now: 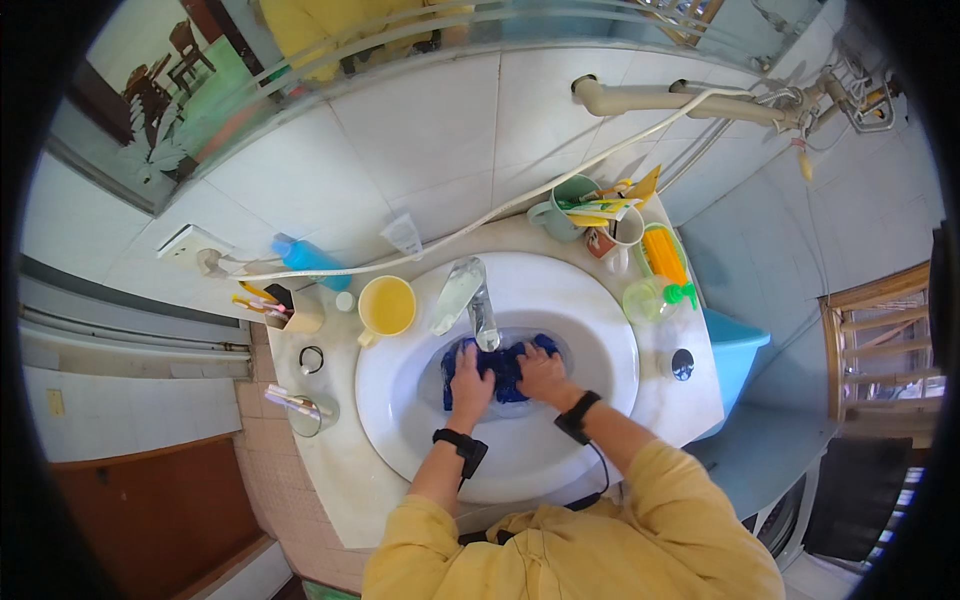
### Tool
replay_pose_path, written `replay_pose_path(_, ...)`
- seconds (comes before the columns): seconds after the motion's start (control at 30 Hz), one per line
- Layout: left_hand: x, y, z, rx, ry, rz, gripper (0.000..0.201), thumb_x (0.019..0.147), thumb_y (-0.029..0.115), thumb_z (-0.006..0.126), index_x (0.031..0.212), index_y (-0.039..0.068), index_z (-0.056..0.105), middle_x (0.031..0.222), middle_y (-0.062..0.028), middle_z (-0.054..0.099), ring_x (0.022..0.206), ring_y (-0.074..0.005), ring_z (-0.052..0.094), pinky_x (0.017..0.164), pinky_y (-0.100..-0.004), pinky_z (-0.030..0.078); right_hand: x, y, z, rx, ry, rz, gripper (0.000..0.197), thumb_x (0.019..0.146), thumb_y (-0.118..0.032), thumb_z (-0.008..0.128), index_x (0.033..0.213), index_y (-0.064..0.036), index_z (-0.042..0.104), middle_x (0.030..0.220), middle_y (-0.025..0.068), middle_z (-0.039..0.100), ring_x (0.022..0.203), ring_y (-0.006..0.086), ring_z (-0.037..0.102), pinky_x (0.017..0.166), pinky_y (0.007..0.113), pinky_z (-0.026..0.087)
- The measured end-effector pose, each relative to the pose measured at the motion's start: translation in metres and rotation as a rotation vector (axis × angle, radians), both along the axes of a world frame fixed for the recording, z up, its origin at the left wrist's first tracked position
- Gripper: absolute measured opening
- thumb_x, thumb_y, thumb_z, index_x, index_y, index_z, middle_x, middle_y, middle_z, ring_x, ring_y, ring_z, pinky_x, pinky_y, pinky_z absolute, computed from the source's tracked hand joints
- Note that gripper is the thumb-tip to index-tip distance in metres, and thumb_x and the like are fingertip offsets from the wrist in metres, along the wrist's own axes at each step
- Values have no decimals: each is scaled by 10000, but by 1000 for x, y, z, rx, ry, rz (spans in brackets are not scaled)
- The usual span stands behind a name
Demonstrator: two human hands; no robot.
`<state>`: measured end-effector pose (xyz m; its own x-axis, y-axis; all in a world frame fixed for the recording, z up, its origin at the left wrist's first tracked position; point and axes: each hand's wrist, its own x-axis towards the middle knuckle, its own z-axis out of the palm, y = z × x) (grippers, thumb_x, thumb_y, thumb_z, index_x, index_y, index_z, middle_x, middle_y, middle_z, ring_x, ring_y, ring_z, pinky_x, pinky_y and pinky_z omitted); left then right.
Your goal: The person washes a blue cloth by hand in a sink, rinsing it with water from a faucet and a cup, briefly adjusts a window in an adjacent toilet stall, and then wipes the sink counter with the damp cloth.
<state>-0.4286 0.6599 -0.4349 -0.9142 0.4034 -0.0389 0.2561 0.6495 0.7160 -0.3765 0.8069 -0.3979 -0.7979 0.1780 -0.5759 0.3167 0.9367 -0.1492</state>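
A dark blue cloth (508,362) lies soaked in shallow water at the bottom of the white oval sink (610,400). My left hand (470,387) rests on the cloth's left part, fingers stretched forward and thumb apart. On its right part lies my right hand (543,378), fingers spread over the fabric. Both hands are open, pressing on the cloth; their fingertips are partly lost against it. Just ahead of them the chrome faucet (480,300) reaches over the sink, its spout above the cloth between my hands.
A yellow mug (387,306) and a blue bottle (308,258) stand at the left back. A glass with toothbrushes (306,416) is nearer. Right of the sink are a green mug (572,205), a white mug (616,240), a pump bottle (655,299) and a light-blue tub (735,355).
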Motion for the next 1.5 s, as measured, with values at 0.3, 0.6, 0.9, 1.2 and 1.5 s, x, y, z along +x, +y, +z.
replay_pose_path(0.3, -19, -61, 162, 376, -252, -36, 203, 758, -89, 466, 875, 1, 606, 755, -74, 600, 607, -140, 540, 584, -237, 445, 47, 49, 192, -620, 645, -75, 202, 716, -18, 542, 865, -49, 674, 798, 126, 653, 688, 269, 617, 639, 313, 489)
replay_pose_path(0.6, 15, -78, 289, 592, 2, -289, 242, 743, -155, 423, 860, -21, 587, 967, -121, 590, 708, -149, 547, 647, -236, 444, 78, 20, 329, -627, 1032, -32, 328, 644, 86, 498, 890, -50, 668, 693, 91, 599, 563, 197, 540, 508, 257, 403)
replay_pose_path(0.9, 9, -67, 211, 22, 227, -136, 201, 762, -51, 504, 929, -7, 605, 892, -160, 616, 832, -305, 581, 719, -354, 469, 63, 26, 224, -526, 874, -163, 202, 683, 35, 537, 843, -21, 647, 778, 163, 624, 703, 325, 594, 640, 356, 487)
replay_pose_path(1.2, 36, -18, 55, -606, -224, -319, 640, 789, 332, 585, 1307, 59, 328, 1450, -145, 171, 1299, -424, 174, 947, -658, 236, 47, -11, 7, -80, 155, 52, 431, 801, -160, 477, 1218, -49, 480, 1338, 176, 358, 1155, 425, 400, 873, 527, 398)
replay_pose_path(1.5, 39, -5, -2, -733, -129, -533, 696, 789, 482, 534, 1321, 64, 368, 1423, -127, 257, 1319, -397, 142, 1003, -626, 130, 34, -36, -27, 121, -113, 307, 504, 849, -264, 449, 1320, -91, 401, 1451, 131, 205, 1315, 360, 211, 922, 721, 141)
